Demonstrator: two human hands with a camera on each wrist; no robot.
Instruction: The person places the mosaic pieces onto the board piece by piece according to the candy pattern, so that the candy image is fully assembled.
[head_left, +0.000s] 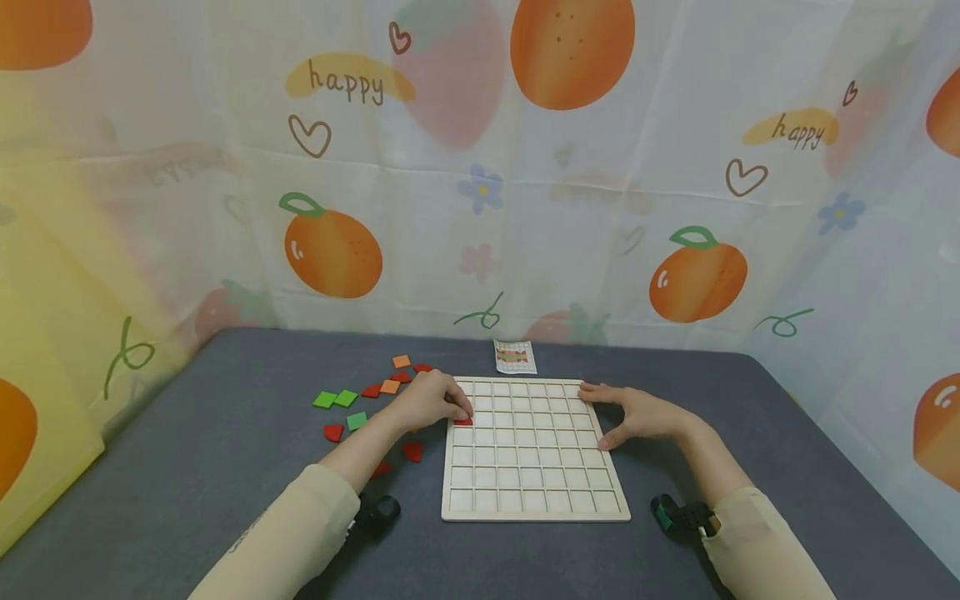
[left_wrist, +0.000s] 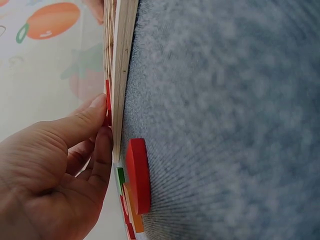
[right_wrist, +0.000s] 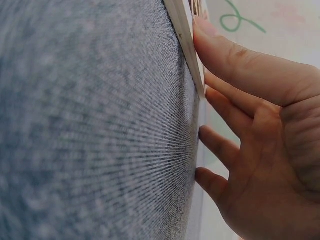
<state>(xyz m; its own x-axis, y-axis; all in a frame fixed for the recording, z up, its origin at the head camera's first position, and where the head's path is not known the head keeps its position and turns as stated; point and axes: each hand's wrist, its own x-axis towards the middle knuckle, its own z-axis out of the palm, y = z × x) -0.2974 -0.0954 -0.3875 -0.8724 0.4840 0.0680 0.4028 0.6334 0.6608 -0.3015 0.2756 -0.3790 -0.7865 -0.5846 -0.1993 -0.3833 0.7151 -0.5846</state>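
A pale wooden grid board (head_left: 528, 477) lies flat on the dark table. At its left edge, near the far end, my left hand (head_left: 431, 400) pinches a small red tile (head_left: 463, 422) between thumb and fingers. From the left wrist view, this red tile (left_wrist: 107, 88) stands at the board's surface, partly covered by the fingertips. My right hand (head_left: 647, 414) rests on the board's right edge with its fingers spread. In the right wrist view, the thumb of this hand (right_wrist: 265, 145) touches the board's side (right_wrist: 186, 45).
Left of the board lie loose tiles: several red ones (head_left: 412, 452), green ones (head_left: 346, 397) and orange ones (head_left: 402, 361). A small printed pattern card (head_left: 515, 357) sits beyond the board's far edge. A fruit-print cloth (head_left: 427, 250) hangs behind the grey table (head_left: 247, 433).
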